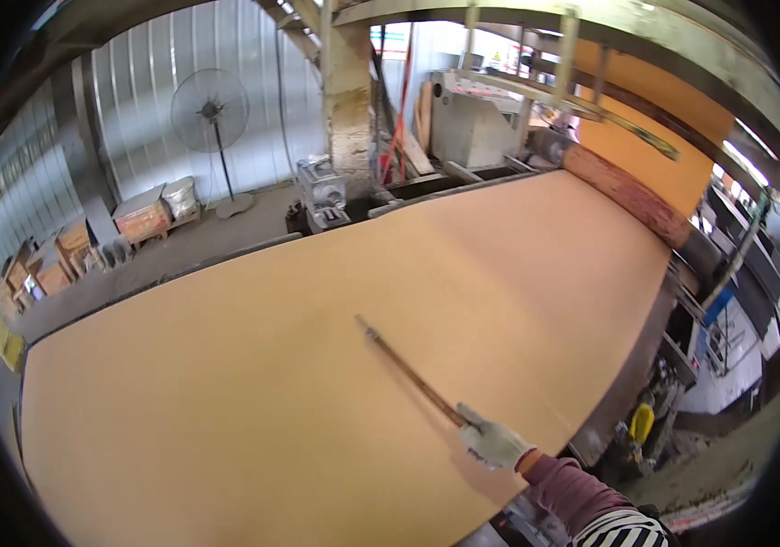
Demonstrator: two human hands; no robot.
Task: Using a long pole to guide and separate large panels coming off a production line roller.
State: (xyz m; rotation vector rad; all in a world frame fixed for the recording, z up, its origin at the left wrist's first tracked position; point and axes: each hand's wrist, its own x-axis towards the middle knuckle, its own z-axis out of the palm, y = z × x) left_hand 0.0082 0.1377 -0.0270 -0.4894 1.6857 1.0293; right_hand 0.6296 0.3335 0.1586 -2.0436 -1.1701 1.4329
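Note:
My right hand [495, 441], in a pale work glove, is closed around the near end of a long thin brown rod [415, 379]. The rod slants away to the far left, and its greyish tip [360, 321] lies over a wide tan sheet [226, 383]. Whether the tip touches the sheet I cannot tell. The sheet is smooth and covers a long flat bed, running to a worn reddish roller [622, 193] at the far right. My right forearm, in a maroon sleeve [572, 492], comes in from the lower right. My left hand is out of view.
Behind the roller hangs an orange sheet [650, 118]. A motor unit [321, 187] stands at the bed's far edge, near a post [351, 118]. Beyond are a pedestal fan [212, 111], boxes [142, 214] and a grey cabinet [472, 118]. Machine frame parts line the right side.

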